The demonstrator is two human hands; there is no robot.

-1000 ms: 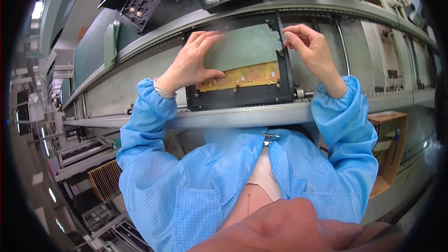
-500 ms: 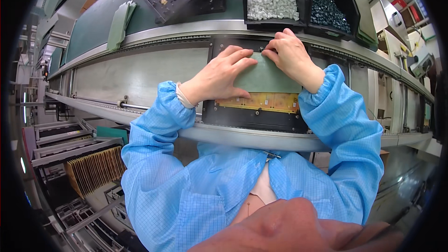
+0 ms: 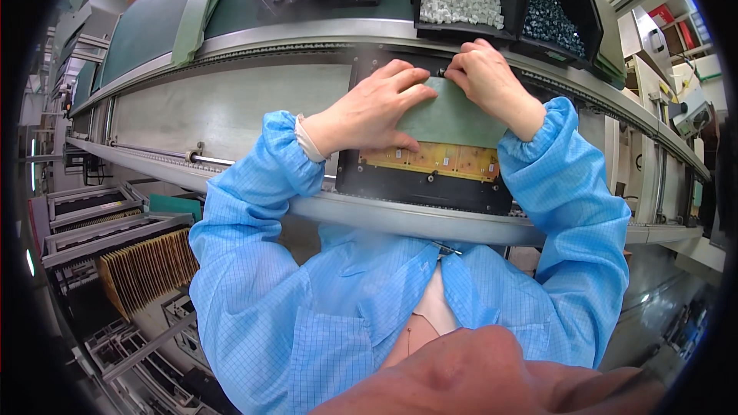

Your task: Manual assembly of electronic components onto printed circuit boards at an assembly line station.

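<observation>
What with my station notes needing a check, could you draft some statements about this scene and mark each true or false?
1. The bare left hand touches the flat grey-green rectangular sheet. True.
2. The bare right hand is inside a bin. False: it is at the sheet's far edge.
3. A rectangular yellow-orange panel shows along the sheet's near side. True.
4. The open black plastic bin of small white pieces stands right of the open black plastic bin of dark blue pieces. False: it stands to the left.
5. The checked fabric sleeves are dark red. False: they are light blue.
</observation>
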